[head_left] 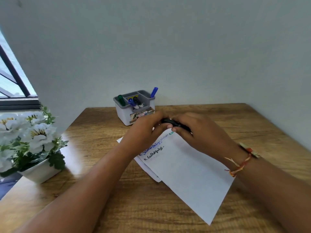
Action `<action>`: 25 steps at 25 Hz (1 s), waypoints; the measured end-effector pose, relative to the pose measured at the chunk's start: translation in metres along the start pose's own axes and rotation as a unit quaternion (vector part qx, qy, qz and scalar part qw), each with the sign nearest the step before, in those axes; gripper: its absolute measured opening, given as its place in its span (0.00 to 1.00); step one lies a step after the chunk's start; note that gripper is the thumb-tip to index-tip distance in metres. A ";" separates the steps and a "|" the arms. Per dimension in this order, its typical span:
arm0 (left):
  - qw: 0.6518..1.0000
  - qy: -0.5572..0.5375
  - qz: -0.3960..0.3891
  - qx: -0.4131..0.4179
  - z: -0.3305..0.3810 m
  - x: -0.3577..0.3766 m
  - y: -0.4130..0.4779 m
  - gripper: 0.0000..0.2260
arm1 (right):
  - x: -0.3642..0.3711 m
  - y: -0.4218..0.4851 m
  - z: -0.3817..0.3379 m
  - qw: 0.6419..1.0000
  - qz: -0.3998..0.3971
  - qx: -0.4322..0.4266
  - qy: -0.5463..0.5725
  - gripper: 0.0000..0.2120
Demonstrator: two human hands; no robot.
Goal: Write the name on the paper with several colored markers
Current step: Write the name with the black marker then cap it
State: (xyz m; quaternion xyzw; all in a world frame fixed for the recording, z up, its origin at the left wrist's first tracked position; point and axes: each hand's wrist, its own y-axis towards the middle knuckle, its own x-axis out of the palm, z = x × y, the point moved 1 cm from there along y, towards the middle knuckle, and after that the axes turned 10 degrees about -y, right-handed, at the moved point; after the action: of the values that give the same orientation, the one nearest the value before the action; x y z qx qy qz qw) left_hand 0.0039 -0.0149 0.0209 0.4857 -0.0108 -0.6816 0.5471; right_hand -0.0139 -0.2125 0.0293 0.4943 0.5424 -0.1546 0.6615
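Over far edge of the paper [188,174], hands together, left hand [144,132] and right hand [198,132] both gripping a black marker [170,122]

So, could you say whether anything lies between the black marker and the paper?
Nothing visible does: the left hand and right hand hold the black marker over the paper, near its far edge; its blank part lies bare.
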 end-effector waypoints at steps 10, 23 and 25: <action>0.999 -0.039 -0.022 -0.003 0.009 0.004 -0.003 0.08 | 0.004 -0.006 -0.003 0.999 -0.015 -0.015 0.050 0.08; 0.990 -0.118 0.042 -0.072 0.005 -0.001 -0.003 0.08 | 0.001 -0.008 -0.004 0.991 -0.063 0.100 0.069 0.17; 0.965 -0.202 0.107 -0.126 0.000 -0.006 -0.003 0.06 | -0.005 -0.011 0.001 0.980 -0.054 0.146 0.126 0.15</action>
State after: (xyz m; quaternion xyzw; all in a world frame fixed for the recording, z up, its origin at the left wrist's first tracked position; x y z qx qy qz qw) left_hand 0.0013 -0.0098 0.0233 0.2608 -0.0876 -0.6989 0.6602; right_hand -0.0230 -0.2199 0.0282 0.5710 0.6189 -0.2035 0.4994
